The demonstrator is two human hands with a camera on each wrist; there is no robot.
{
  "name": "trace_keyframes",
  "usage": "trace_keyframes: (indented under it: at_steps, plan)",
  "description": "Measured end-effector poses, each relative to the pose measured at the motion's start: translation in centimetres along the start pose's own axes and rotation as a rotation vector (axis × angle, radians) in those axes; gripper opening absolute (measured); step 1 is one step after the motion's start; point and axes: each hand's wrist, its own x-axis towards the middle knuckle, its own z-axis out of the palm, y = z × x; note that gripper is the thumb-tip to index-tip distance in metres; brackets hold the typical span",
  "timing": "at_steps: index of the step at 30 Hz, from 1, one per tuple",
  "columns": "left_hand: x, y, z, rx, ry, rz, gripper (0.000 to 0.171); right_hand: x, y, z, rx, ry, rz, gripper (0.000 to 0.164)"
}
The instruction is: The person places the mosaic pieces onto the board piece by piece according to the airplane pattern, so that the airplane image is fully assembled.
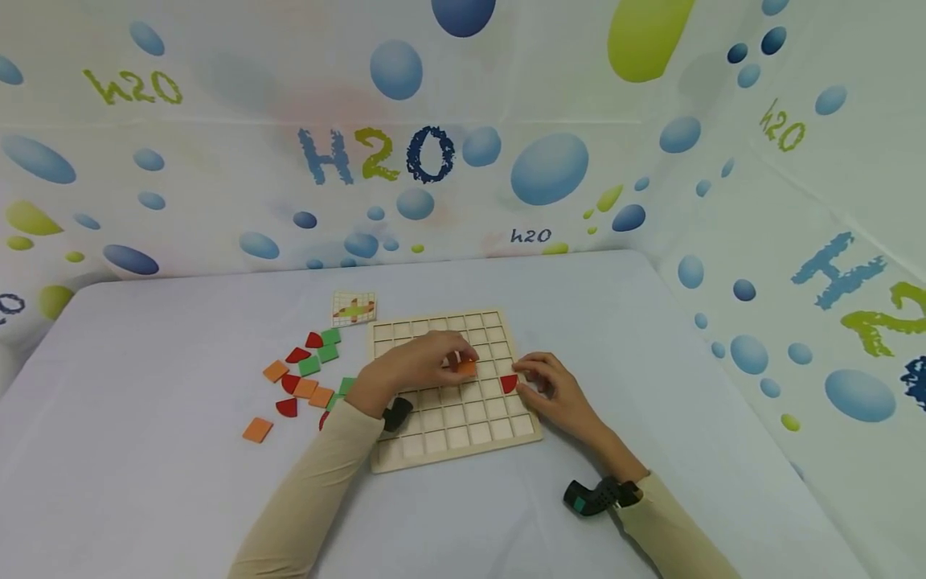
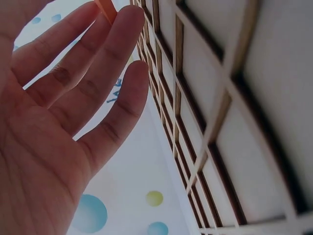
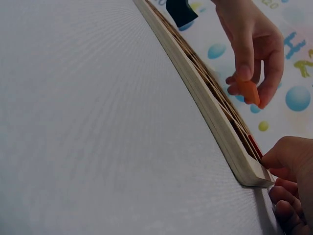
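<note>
The governing relation is the offset between the orange square tile [image 1: 468,369] and the grid board [image 1: 434,442]: the tile is above the board, right of the frame's centre, and in the right wrist view it appears clear of the surface and tilted. The left hand [image 1: 423,360] pinches the tile between thumb and fingertips, reaching across the board from its left side; the remaining fingers extend loosely. The tile is square, so there is no long axis to align; its edges and the grid lines supply the reference. The exact cell below it is hidden by the fingers. The red rounded piece [image 1: 510,383] lies to the right of the tile and slightly lower in the frame, in the board's rightmost column. The right hand [image 1: 557,394] is nearer to this piece: thumb and index finger are parted at the board's right edge, with no piece pinched between them; whether the tips touch the red piece cannot be told. The loose pieces [image 1: 309,366] lie left of the board, on the left hand's side.
</note>
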Motion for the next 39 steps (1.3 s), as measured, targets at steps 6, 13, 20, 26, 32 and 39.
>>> trace_keyframes:
  at_steps: [6,13,20,26,32,39]
  plan:
    - [0.7,0.4,0.2,0.013,0.006,0.015,0.03,0.0,-0.2,-0.1,0.001,-0.003,0.004,0.028]
    - [1.6,0.8,0.7,0.042,0.018,0.008,0.03,0.1,0.0,0.0,-0.007,-0.005,0.039,0.03]
    - [2.6,1.1,1.3,0.055,0.023,-0.011,0.029,0.3,-2.3,-0.3,-0.005,-0.013,0.051,0.029]
    - [3.1,1.3,1.4,0.049,0.037,-0.018,0.028,0.4,-4.4,-0.9,0.003,-0.026,0.045,0.027]
    - [3.7,1.8,1.5,0.065,0.04,-0.005,0.027,0.3,-3.9,-0.9,0.008,-0.028,0.052,0.028]
    - [4.5,1.6,2.1,0.092,0.031,0.007,0.02,0.0,-0.1,-0.2,0.013,-0.018,0.052,0.027]
